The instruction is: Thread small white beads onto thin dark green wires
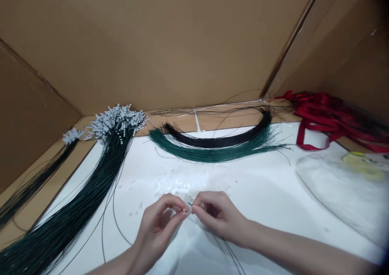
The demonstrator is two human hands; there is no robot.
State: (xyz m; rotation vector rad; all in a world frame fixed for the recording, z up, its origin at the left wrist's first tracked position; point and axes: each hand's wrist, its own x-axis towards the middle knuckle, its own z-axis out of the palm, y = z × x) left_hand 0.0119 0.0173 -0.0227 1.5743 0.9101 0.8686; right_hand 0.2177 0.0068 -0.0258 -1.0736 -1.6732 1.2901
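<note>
My left hand (161,228) pinches a small white bead (184,211) between thumb and forefinger. Just to its right, my right hand (220,216) is closed on a thin dark wire (190,204), whose short tip points toward the bead. A small gap seems to separate the two hands; whether wire and bead touch, I cannot tell. Several loose wires (232,254) trail below my right wrist. Tiny pale beads (173,181) lie scattered on the white board (261,185) beyond my fingers.
At left lies a thick bundle of dark green wires (91,198) with white beaded ends (118,123), beside a thinner bundle (42,177). Black wires (212,142) and green wires (209,155) curve behind my hands. Red ribbons (322,121) and a clear plastic bag (340,190) occupy the right. Cardboard walls (170,48) enclose the board.
</note>
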